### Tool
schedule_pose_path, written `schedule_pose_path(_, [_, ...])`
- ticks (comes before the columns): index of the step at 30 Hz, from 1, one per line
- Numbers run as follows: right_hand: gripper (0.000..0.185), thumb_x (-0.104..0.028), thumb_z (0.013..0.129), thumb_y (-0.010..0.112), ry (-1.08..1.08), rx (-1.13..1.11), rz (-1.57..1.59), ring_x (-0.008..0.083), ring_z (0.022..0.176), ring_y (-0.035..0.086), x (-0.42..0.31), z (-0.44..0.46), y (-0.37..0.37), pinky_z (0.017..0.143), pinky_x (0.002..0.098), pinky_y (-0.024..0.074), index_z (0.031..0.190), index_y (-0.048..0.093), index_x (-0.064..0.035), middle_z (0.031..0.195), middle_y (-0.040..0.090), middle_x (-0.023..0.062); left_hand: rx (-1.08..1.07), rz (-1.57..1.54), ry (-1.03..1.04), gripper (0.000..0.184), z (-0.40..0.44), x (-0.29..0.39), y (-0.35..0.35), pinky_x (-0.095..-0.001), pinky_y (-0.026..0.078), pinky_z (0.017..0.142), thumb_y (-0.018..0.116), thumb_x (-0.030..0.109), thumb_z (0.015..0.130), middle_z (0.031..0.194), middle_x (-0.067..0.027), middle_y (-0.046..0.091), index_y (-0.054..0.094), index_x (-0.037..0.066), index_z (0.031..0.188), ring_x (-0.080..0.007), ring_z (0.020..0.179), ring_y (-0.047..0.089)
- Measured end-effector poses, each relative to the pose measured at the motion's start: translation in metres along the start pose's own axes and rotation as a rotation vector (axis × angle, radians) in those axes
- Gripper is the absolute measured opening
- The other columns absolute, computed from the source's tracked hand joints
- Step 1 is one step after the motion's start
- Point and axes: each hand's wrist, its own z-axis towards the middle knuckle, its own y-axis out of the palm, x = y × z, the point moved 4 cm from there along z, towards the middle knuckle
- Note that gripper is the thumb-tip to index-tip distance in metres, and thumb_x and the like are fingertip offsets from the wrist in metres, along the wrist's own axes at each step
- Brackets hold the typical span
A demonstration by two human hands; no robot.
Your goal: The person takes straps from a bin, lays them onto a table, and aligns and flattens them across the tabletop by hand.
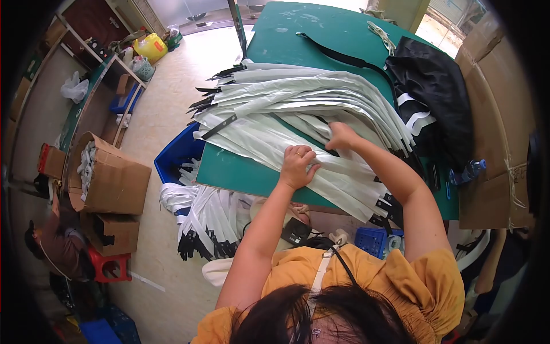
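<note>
Long white fabric strips [275,92] with black end tabs lie in an overlapping pile on the green table. My left hand [297,166] rests on the nearest strips [246,135], its fingers curled onto the fabric and the thumb beside them. Farther right, my right hand [342,136] reaches down to the gap between the near strips and the pile, fingers bent at the fabric edge. Its fingertips are partly hidden. Black tabs [389,206] hang at the strips' right end, over the front edge.
The green table [275,28] carries a black strap [338,55], black cloth [432,86] and a plastic bottle [471,171]. A cardboard sheet [487,114] stands at right. Left of the table are a blue bin [172,155], bundled strips [212,212], a carton [112,178] and another person [60,241].
</note>
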Motion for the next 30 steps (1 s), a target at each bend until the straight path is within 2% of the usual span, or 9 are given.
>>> schedule_pose_path(4, [0.040,-0.016,0.051,0.065,0.063,0.087,-0.024,0.0301,0.080,0.060,0.009,0.010,0.000,0.072,0.0359,0.0468,0.084,0.060,0.0051,0.081,0.062,0.0203,-0.016,-0.033,-0.005,0.028,0.004,0.005,-0.006,-0.0375,0.034,0.081,0.067,0.016,0.058,0.090,-0.0049,0.054,0.050,0.009,0.080,-0.0236,0.091,0.050])
schedule_pose_path(7, [0.034,-0.013,0.053,0.063,0.175,-0.155,0.329,0.0258,0.074,0.060,0.013,0.009,-0.010,0.066,0.0337,0.0469,0.081,0.060,0.0055,0.074,0.061,0.0173,-0.016,-0.030,-0.018,0.029,0.003,0.005,-0.007,-0.0371,0.034,0.081,0.064,0.014,0.055,0.089,-0.0048,0.054,0.048,0.009,0.079,-0.0231,0.091,0.051])
schedule_pose_path(13, [0.035,-0.009,0.055,0.063,0.151,-0.202,0.357,0.0209,0.072,0.057,0.005,0.002,-0.021,0.064,0.0301,0.0448,0.087,0.057,0.0057,0.076,0.060,0.0138,0.006,0.021,-0.003,0.029,0.000,0.005,-0.006,-0.0371,0.034,0.081,0.063,0.012,0.056,0.088,-0.0049,0.054,0.049,0.008,0.081,-0.0237,0.090,0.051])
schedule_pose_path(16, [0.047,-0.016,0.056,0.070,0.140,-0.278,0.549,0.0204,0.073,0.056,0.011,0.004,-0.015,0.068,0.0287,0.0438,0.094,0.056,0.0067,0.081,0.059,0.0143,0.104,0.051,0.005,0.025,0.000,0.003,-0.004,-0.0376,0.034,0.081,0.063,0.013,0.062,0.087,-0.0049,0.054,0.050,0.009,0.083,-0.0245,0.089,0.051])
schedule_pose_path(19, [0.073,-0.031,0.052,0.078,0.139,-0.535,0.580,0.0250,0.090,0.055,-0.002,-0.001,-0.015,0.080,0.0299,0.0416,0.108,0.050,0.0069,0.099,0.056,0.0186,0.230,0.242,-0.048,0.021,0.001,0.002,-0.006,-0.0372,0.035,0.081,0.063,0.014,0.069,0.089,-0.0055,0.055,0.052,0.009,0.086,-0.0245,0.090,0.051])
schedule_pose_path(22, [0.097,-0.040,0.047,0.081,-0.001,-0.298,0.181,0.0288,0.108,0.047,0.001,-0.002,-0.007,0.092,0.0320,0.0358,0.120,0.039,0.0073,0.118,0.046,0.0214,0.054,0.185,-0.261,0.017,-0.007,-0.015,0.009,-0.0370,0.037,0.080,0.061,0.016,0.074,0.092,-0.0071,0.055,0.054,0.009,0.088,-0.0252,0.091,0.051])
schedule_pose_path(23, [0.111,-0.041,0.040,0.084,-0.030,-0.325,0.212,0.0330,0.118,0.038,-0.005,-0.008,-0.001,0.099,0.0343,0.0297,0.123,0.030,0.0098,0.125,0.038,0.0268,0.056,0.176,-0.253,0.017,-0.007,-0.016,0.009,-0.0373,0.038,0.080,0.061,0.016,0.074,0.093,-0.0076,0.056,0.055,0.009,0.088,-0.0255,0.091,0.052])
schedule_pose_path(26, [0.090,-0.024,0.046,0.079,-0.124,-0.139,0.092,0.0321,0.105,0.049,-0.026,-0.030,-0.005,0.090,0.0342,0.0383,0.121,0.036,0.0017,0.113,0.050,0.0226,0.096,0.160,-0.209,0.017,-0.007,-0.017,0.009,-0.0383,0.039,0.080,0.060,0.015,0.074,0.095,-0.0091,0.057,0.058,0.007,0.089,-0.0265,0.092,0.052])
schedule_pose_path(30, [0.071,-0.012,0.049,0.069,-0.060,-0.087,0.315,0.0303,0.095,0.054,-0.007,-0.013,-0.020,0.083,0.0323,0.0419,0.115,0.044,-0.0002,0.102,0.056,0.0202,0.179,0.174,-0.116,0.019,-0.005,-0.012,0.007,-0.0405,0.038,0.083,0.059,0.014,0.074,0.096,-0.0110,0.057,0.059,0.006,0.091,-0.0282,0.093,0.052])
